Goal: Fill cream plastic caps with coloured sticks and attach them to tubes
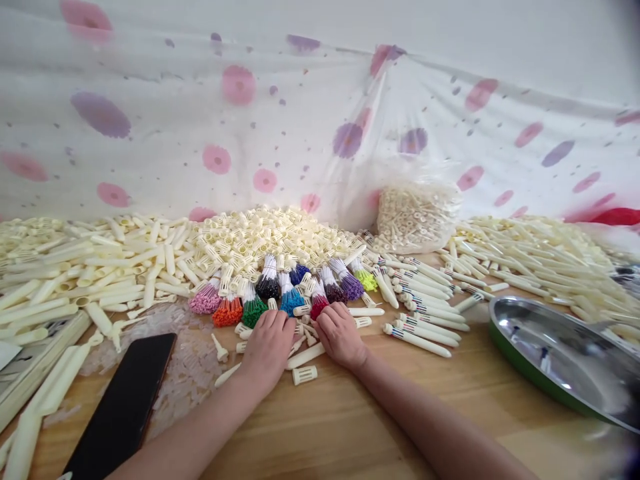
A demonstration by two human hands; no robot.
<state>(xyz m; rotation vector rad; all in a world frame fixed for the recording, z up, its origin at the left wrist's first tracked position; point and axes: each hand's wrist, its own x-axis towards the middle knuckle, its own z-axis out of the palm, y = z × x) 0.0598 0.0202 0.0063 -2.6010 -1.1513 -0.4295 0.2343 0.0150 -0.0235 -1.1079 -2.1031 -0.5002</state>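
Observation:
My left hand [271, 345] is at the front of the parts, its fingers curled down beside the blue-tipped bundle of thin pen refills [291, 301]. My right hand [341, 335] is bent over next to the crimson-tipped refills [319, 304]. Both hands have closed fingers, and their backs hide whatever is in them. Between them lies a cream pen barrel [306, 355], with a slotted cream collar [305, 375] in front of it. Behind stand more bundles, including orange [227, 311], green [253, 309], pink [206, 297] and purple [350, 285].
Pen barrels [125, 260] and slotted collars [280, 230] are heaped behind. Pens with coloured sliders [425, 313] lie at right, before a bag of small parts [417, 217]. A green-sided metal pan [560, 353] stands far right; a black phone [123, 407] lies left.

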